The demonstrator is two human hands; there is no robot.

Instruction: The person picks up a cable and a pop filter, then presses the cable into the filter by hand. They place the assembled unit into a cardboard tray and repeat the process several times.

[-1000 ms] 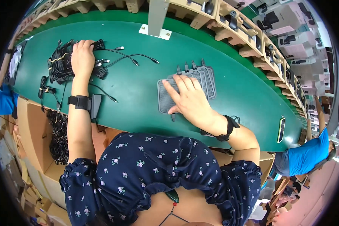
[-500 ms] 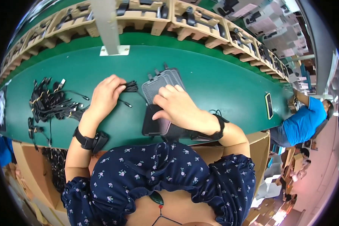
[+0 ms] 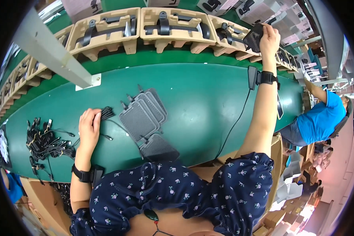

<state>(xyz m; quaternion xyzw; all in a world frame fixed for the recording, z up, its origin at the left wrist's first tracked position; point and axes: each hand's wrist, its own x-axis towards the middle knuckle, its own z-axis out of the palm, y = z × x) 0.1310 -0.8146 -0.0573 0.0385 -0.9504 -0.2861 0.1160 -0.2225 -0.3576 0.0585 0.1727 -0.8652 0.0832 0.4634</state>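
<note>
My left hand [image 3: 89, 128] pinches a bundled black cable [image 3: 107, 113] just above the green worktop, its loose plug end hanging beside the fingers. My right hand [image 3: 270, 41] is stretched far forward and grips a black mesh panel [image 3: 254, 38] over a cardboard pulp tray [image 3: 229, 34] at the far right. Between my arms lies a fanned stack of grey mesh panels [image 3: 139, 120] with small tabs along one edge. One more mesh panel [image 3: 159, 149] lies nearer to me. A tangle of black cables [image 3: 45, 141] sits left of my left hand.
A row of pulp trays [image 3: 177, 37] with black parts curves along the far side. A grey metal post [image 3: 53, 51] stands at the back left. A wired black box [image 3: 253, 78] is at my right wrist. A person in blue [image 3: 322, 120] stands at the right. Cardboard boxes [image 3: 39, 196] are below.
My right hand has gone from the panel stack to the far right trays, carrying a mesh panel. My left hand still has the cable. The view has shifted.
</note>
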